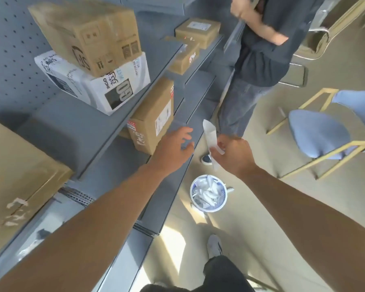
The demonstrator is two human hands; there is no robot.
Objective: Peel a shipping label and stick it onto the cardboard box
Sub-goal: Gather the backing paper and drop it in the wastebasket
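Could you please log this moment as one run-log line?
left hand: open, near cardboard box | right hand: holds white paper strip | bin: on floor, paper scraps inside

Brown cardboard boxes (pixel 154 116) and a white carton (pixel 97 85) printed in black line slate-grey shelves (pixel 72 127), backed by a grey panel (pixel 11 60) dotted with dark holes. A white label strip (pixel 210 131), a blue-rimmed bin (pixel 224 204) of white scraps and pale-blue, gold-framed chairs (pixel 316 138) stand out against the beige floor (pixel 282 207).

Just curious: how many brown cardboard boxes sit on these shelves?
5 brown cardboard boxes: one atop the white carton, one by the left hand, one nearest, two far back. Others possibly hidden.
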